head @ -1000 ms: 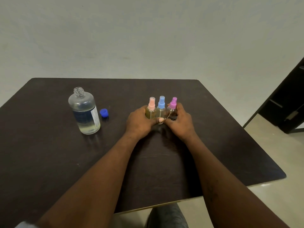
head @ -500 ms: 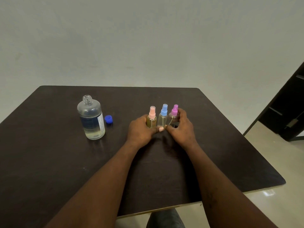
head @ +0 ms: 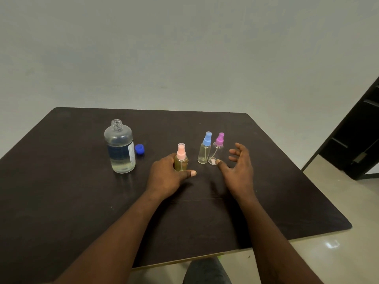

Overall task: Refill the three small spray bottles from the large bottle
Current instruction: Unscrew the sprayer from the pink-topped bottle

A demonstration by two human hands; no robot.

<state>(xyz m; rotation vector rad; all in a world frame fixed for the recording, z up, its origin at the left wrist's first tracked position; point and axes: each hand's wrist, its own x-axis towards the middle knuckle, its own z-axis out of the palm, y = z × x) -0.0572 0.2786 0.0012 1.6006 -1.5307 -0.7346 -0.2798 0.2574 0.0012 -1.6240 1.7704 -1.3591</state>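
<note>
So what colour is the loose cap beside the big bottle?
Blue: the cap lies right of the large bottle, clearest in the head view.

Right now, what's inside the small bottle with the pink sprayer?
The pink-capped spray bottle holds yellowish liquid and a thin dip tube. The left hand wraps its left side, hiding that part.

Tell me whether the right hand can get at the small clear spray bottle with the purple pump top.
Probably yes. The right hand is open right beside the small clear spray bottle with the purple pump top, thumb near its base, nothing between them. The blue-topped bottle stands on its far side.
</note>
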